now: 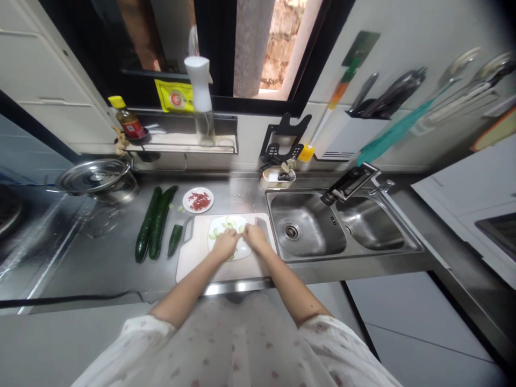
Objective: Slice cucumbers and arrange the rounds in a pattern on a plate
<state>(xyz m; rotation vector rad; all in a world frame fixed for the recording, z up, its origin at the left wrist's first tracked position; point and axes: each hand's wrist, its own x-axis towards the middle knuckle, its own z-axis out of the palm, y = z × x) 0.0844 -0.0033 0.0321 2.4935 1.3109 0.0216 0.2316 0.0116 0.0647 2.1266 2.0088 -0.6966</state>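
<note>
My left hand [226, 243] and my right hand [255, 236] meet over a white plate [244, 251], both closed with fingertips pinched close together. Pale green cucumber slices [215, 233] lie around the plate, and one slice shows right at my fingertips. Whether that slice is held or rests on the plate I cannot tell. Under the plate is a white cutting board [193, 258] with grey handles. A short cucumber piece [174, 240] lies left of the board, beside two whole dark green cucumbers [155, 223]. Behind the board stands a small white dish [186, 201] of chopped red bits [199, 201].
A double steel sink [306, 226] with a black faucet [342, 185] adjoins the board's right side. At the left stands a lidded pot [115, 185]. A wall shelf [177, 145] holds a sauce bottle [129, 121] and a spray bottle [201, 102]. A knife block [350, 134] hangs at right.
</note>
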